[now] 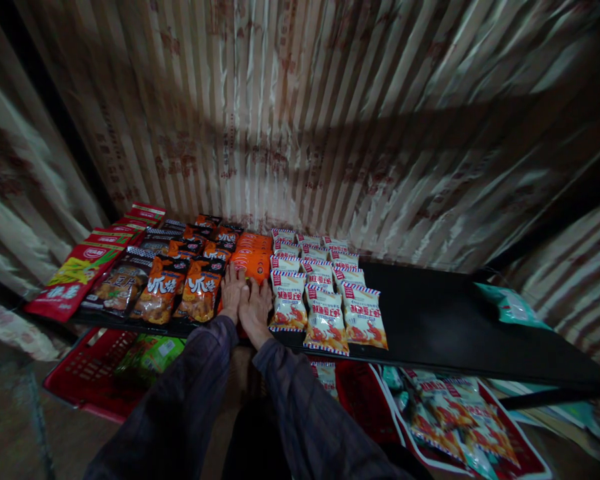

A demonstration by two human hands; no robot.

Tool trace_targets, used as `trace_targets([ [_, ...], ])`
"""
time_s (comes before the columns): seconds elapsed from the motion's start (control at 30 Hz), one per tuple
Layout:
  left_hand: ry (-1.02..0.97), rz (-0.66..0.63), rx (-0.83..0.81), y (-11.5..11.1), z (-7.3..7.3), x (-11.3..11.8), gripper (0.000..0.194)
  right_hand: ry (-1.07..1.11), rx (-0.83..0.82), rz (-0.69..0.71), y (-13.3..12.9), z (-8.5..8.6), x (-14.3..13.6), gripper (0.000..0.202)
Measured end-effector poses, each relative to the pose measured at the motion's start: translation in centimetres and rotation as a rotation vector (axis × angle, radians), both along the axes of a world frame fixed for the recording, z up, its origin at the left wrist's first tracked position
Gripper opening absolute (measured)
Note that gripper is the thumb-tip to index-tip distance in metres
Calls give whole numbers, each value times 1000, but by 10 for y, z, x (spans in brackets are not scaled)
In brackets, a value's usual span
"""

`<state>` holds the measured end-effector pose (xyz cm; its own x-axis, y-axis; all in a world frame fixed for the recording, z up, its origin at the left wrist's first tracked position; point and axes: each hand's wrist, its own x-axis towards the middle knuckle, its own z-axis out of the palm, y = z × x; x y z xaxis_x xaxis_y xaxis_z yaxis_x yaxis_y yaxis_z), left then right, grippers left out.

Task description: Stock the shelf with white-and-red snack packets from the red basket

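Observation:
My left hand (234,293) and my right hand (255,309) lie side by side on the front of a row of orange snack bags (253,248). Both have their fingers stretched forward, pressing on the packaging without wrapping round it. The front bag is mostly hidden under them. Just left of my left hand stand black-and-orange snack bags (200,288) in rows. White-topped snack bags (325,320) with red lettering begin right beside my right hand, several rows deep.
Dark bags (115,283) and red bags (73,277) fill the left end of the black shelf (430,320). A teal bag (517,307) lies at its right. Below are a red basket (70,383) with a green bag (153,357) and another red basket (533,460) of snacks. Striped sheeting (290,120) hangs behind.

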<state>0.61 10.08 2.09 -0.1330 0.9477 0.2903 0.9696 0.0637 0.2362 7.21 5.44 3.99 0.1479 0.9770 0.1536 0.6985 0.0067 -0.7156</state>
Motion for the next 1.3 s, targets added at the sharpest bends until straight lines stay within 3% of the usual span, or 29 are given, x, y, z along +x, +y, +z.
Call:
trace_targets([
  [0.43,-10,-12,-55,-4,7,2,48,11,-23,-44,2,3,-5,51],
  [0.8,-21,-23,-23,1,-2,-1,48,40,22,-11,7,-7,-2,53],
  [1.3,-55,-12,-49,-2,4,-1,46,-15,-16,-67,34,8,-2,57],
])
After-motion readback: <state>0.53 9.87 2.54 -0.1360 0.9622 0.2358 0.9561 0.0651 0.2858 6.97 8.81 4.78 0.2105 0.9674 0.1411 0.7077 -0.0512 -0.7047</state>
